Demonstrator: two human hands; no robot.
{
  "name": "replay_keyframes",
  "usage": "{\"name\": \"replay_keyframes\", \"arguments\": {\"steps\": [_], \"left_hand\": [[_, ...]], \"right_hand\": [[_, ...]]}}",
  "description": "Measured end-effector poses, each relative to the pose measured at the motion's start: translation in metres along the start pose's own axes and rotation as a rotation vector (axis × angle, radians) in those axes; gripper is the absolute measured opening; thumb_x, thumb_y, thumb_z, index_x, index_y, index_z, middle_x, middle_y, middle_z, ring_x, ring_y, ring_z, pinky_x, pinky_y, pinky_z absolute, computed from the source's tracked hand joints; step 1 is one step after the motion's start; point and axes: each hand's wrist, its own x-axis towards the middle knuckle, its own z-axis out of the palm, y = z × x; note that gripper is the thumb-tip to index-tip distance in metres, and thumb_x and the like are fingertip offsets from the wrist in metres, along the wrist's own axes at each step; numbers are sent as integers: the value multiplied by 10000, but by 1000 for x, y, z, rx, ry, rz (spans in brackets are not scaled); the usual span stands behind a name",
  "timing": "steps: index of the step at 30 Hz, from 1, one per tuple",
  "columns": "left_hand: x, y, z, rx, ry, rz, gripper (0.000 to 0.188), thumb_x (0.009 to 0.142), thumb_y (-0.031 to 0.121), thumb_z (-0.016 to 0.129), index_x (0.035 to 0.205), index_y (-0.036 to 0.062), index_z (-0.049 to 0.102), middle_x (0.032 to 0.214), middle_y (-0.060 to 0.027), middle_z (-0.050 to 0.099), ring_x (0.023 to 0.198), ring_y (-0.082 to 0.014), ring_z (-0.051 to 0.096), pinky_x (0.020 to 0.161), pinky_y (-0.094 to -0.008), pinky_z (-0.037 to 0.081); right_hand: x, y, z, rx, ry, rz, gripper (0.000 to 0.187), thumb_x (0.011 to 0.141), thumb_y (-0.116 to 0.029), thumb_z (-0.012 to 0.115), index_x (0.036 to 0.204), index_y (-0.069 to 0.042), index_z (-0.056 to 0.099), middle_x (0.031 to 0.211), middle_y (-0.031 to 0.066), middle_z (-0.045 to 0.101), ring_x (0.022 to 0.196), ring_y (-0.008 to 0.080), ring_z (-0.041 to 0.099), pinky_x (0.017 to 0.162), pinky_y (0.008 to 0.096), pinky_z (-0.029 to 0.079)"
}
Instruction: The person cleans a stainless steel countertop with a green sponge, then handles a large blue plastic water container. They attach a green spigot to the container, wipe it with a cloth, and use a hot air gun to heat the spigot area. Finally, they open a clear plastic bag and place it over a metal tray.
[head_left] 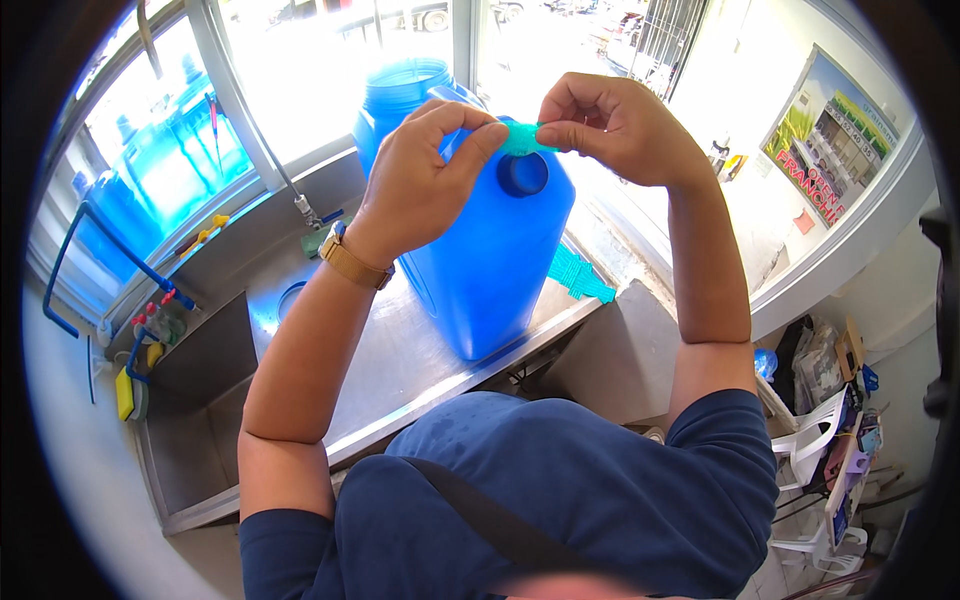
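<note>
A large blue jug [470,270] stands upright on the steel counter, its round mouth [523,175] uncapped and facing me. Above that mouth, a small teal plastic piece, perhaps a seal band [520,138], stretches between my two hands. My left hand [430,175] pinches its left end between thumb and fingertips. On the other end, the thumb and forefinger of my right hand [612,130] are closed. Similar teal pieces lie in a bundled strip [578,274] to the right of the jug, near the counter's edge.
Another blue container [400,85] with a wide open neck stands behind the jug. At left is a steel sink [205,370] with blue pipes [130,240] and a yellow sponge [125,395]. A hose valve [308,212] hangs by the window. White plastic chairs [815,430] stand at right.
</note>
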Motion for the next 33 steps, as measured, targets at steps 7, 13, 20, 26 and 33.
{"name": "replay_keyframes", "arguments": {"steps": [7, 13, 20, 26, 33], "left_hand": [[1, -1, 1, -30, -25, 5, 282, 954, 288, 675, 1040, 25, 729, 1043, -135, 697, 962, -237, 660, 856, -344, 509], [-6, 1, 2, 14, -32, 53, 279, 939, 307, 690, 1024, 47, 748, 1100, -131, 690, 1058, -266, 630, 966, -391, 466], [-7, 1, 5, 105, -23, 97, 292, 865, 341, 766, 988, 76, 766, 1140, -119, 677, 1127, -269, 597, 998, -435, 435], [-14, 3, -1, 234, -85, 149, 373, 816, 360, 803, 1113, 144, 742, 1296, -129, 603, 1250, -325, 538, 1055, -464, 411], [-17, 1, -2, 253, -82, 194, 439, 791, 336, 822, 1190, 192, 712, 1383, -122, 551, 1330, -345, 472, 1112, -504, 351]], "right_hand": [[3, 5, -1, 164, -40, 2, 235, 901, -221, 760, 1022, -31, 693, 852, 65, 725, 777, 123, 673, 725, 266, 540], [-4, 5, -6, 69, -133, 17, 298, 900, -253, 761, 1114, -66, 672, 893, 99, 754, 803, 140, 704, 722, 279, 551], [-5, 8, -1, -31, -137, -46, 356, 859, -269, 799, 1161, -113, 695, 908, 42, 763, 793, 129, 715, 651, 254, 542], [-14, 9, 8, -69, -71, -56, 386, 797, -295, 848, 1140, -157, 735, 928, 15, 755, 796, 127, 706, 634, 247, 535], [-30, 9, 27, -172, 124, -147, 466, 742, -282, 885, 1176, -192, 739, 973, 25, 721, 837, 134, 663, 617, 258, 509]]}}
